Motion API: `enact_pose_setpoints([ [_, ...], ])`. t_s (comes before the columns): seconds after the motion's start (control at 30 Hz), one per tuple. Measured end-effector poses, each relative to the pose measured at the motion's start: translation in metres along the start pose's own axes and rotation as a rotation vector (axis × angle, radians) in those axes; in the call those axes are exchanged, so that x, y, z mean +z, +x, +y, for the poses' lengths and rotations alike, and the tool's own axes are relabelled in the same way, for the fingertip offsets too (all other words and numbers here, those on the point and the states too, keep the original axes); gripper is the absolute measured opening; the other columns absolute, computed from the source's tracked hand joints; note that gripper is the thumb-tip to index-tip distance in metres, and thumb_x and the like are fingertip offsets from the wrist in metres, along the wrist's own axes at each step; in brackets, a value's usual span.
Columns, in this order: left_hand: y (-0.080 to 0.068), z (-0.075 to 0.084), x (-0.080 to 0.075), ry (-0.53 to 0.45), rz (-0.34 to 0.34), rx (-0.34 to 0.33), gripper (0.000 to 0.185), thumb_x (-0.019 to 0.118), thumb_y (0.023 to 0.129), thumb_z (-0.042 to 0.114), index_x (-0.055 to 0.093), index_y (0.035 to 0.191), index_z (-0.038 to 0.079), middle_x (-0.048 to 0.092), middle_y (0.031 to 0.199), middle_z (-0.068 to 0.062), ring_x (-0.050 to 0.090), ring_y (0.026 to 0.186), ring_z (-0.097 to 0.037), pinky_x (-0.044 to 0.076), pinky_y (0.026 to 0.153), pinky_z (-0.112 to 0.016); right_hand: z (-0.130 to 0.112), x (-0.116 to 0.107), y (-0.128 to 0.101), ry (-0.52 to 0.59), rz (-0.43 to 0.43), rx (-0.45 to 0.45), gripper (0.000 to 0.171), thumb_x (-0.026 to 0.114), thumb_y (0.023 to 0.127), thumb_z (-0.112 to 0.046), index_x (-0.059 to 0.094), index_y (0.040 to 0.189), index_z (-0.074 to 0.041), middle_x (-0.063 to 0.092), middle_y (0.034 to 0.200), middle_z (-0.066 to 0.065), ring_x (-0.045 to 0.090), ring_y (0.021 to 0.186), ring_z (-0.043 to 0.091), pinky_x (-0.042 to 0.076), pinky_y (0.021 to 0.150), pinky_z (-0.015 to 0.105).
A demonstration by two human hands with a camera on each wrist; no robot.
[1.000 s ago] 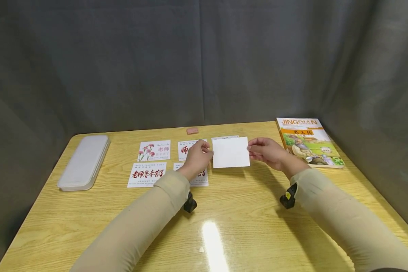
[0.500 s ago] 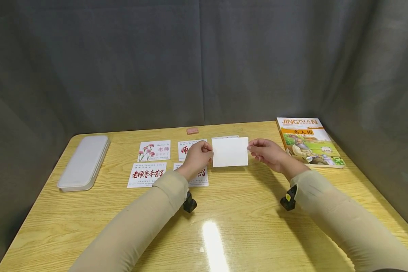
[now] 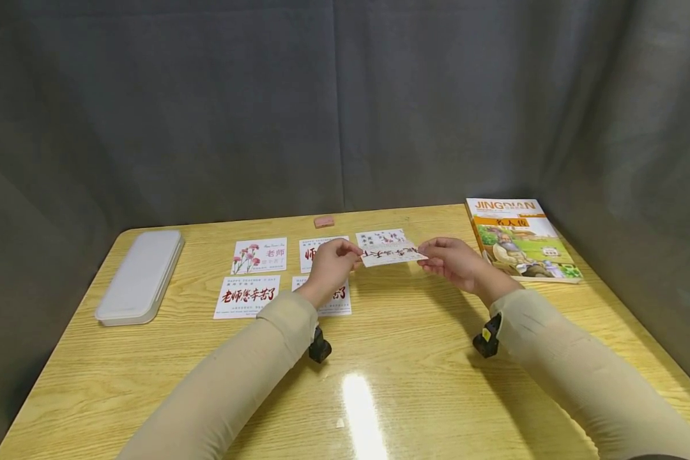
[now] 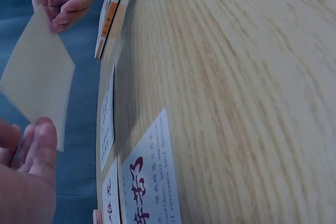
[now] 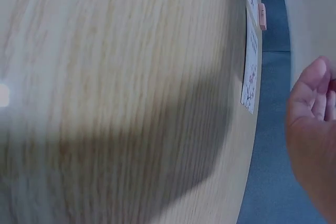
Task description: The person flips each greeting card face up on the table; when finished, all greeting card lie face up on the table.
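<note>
The left hand [image 3: 329, 263] covers part of two cards on the table: the far one [image 3: 312, 250] shows only its left strip, the near one [image 3: 339, 297] only its edges. The held card [image 3: 392, 253] lies nearly edge-on in the head view, its print too small to read, and it hides the near edge of the card behind it [image 3: 379, 236]. In the right wrist view the right hand [image 5: 314, 145] is cut off by the right edge and blurred. The book's [image 3: 520, 237] small cover text is unreadable.
</note>
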State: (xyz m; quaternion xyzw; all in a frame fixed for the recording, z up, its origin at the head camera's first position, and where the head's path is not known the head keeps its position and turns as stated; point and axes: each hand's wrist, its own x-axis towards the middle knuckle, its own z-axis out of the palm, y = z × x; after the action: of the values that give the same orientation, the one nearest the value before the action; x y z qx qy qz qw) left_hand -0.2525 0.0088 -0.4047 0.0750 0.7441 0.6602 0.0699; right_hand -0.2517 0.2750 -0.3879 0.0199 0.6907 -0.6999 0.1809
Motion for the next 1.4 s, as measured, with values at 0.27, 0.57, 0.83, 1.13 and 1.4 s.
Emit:
enact_pose_setpoints([
  [0.27, -0.001, -0.001, 0.001, -0.043, -0.002, -0.007, 0.058, 0.057, 0.101, 0.005, 0.034, 0.154, 0.006, 0.051, 0.143, -0.02, 0.063, 0.107, -0.03, 0.053, 0.094, -0.052, 0.007, 0.006, 0.006, -0.197, -0.007, -0.031, 0.029, 0.052, 0.106, -0.005, 0.049, 0.13, 0.011, 0.058, 0.101, 0.002, 0.057, 0.081, 0.008, 0.055, 0.081, 0.026],
  [0.57, -0.001, -0.001, 0.001, 0.131, -0.23, -0.033, 0.039, 0.06, 0.104, 0.012, 0.058, 0.142, 0.002, 0.064, 0.098, -0.011, 0.054, 0.074, -0.015, 0.046, 0.063, -0.028, 0.007, 0.024, 0.007, -0.291, -0.175, -0.013, 0.016, 0.051, 0.105, -0.001, 0.058, 0.118, 0.007, 0.063, 0.101, 0.004, 0.061, 0.085, 0.013, 0.052, 0.076, 0.029],
  [0.83, -0.001, -0.001, -0.003, 0.066, -0.131, -0.024, 0.018, 0.059, 0.104, 0.008, 0.06, 0.121, 0.004, 0.055, 0.08, -0.004, 0.049, 0.062, -0.018, 0.045, 0.055, -0.033, 0.005, 0.032, 0.006, -0.17, -0.099, -0.011, 0.03, 0.048, 0.109, -0.009, 0.044, 0.135, 0.005, 0.064, 0.1, 0.002, 0.065, 0.08, 0.01, 0.054, 0.07, 0.024],
  [1.13, 0.003, -0.004, -0.01, -0.149, 0.048, -0.096, 0.01, 0.058, 0.102, 0.003, 0.048, 0.103, 0.006, 0.066, 0.087, -0.01, 0.068, 0.078, -0.028, 0.055, 0.091, -0.051, 0.007, 0.022, 0.006, 0.037, -0.028, 0.002, 0.008, 0.05, 0.106, 0.001, 0.047, 0.114, 0.001, 0.065, 0.095, 0.005, 0.068, 0.082, 0.011, 0.058, 0.079, 0.024],
  [1.4, -0.002, -0.011, -0.011, 0.278, -0.085, -0.003, 0.033, 0.057, 0.102, 0.013, 0.054, 0.13, -0.003, 0.059, 0.116, -0.014, 0.06, 0.107, -0.028, 0.052, 0.091, -0.04, 0.008, 0.005, 0.005, -0.079, -0.02, -0.005, 0.011, 0.049, 0.106, 0.0, 0.049, 0.116, 0.004, 0.061, 0.094, 0.004, 0.064, 0.08, 0.009, 0.057, 0.077, 0.024],
])
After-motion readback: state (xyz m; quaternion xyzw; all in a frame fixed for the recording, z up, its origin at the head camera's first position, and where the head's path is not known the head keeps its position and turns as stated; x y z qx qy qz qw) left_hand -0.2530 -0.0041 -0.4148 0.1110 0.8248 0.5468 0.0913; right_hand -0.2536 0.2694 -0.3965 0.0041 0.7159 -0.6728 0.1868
